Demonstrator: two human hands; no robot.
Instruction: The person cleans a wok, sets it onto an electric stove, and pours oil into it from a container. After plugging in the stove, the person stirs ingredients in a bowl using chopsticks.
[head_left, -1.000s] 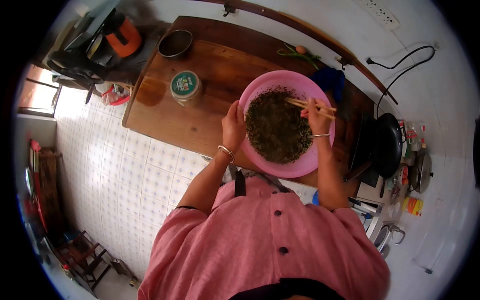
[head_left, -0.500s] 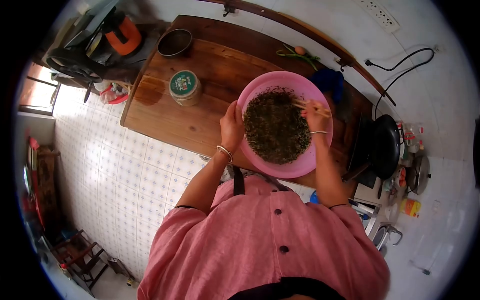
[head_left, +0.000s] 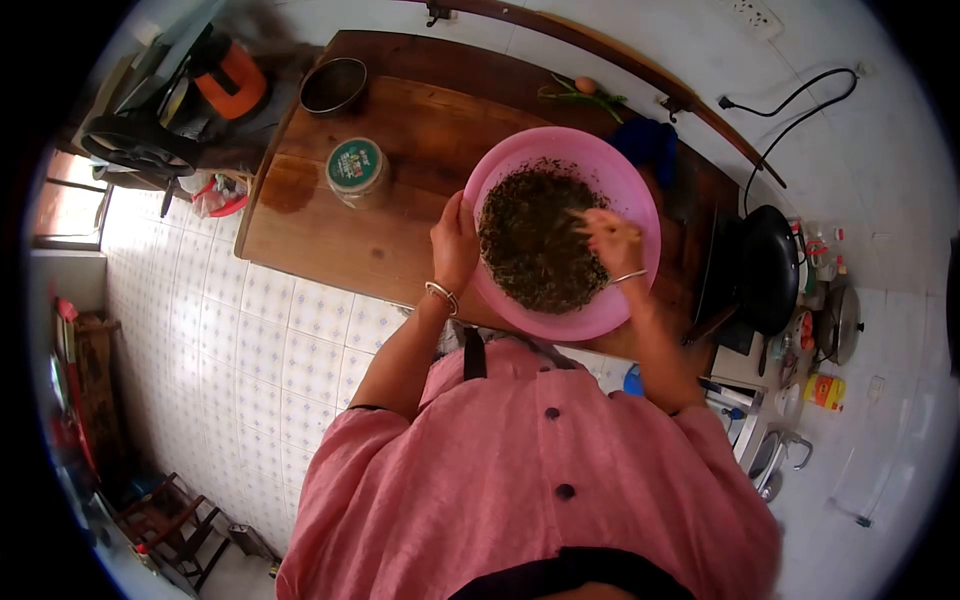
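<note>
A large pink basin (head_left: 643, 225) stands on the wooden table, holding a dark green chopped mixture (head_left: 540, 245) with bits stuck along its inner wall. My left hand (head_left: 456, 243) grips the basin's left rim, fingers outside and partly hidden. Over the right part of the mixture, my right hand (head_left: 612, 245) is closed around wooden chopsticks (head_left: 580, 217), somewhat blurred, their tips down in the mixture. To the left of the basin stands a clear jar (head_left: 357, 172) with a green and white lid.
The wooden table (head_left: 300, 225) also carries a dark round pan (head_left: 333, 86), an egg (head_left: 586, 85), green stalks (head_left: 575, 97) and a dark blue cloth (head_left: 645, 148). A black wok (head_left: 765, 270) is at the right. An orange kettle (head_left: 230, 80) stands at the back left.
My right hand has moved the chopsticks leftward and inward through the mixture. My left hand stays on the rim. The whole view has shifted slightly.
</note>
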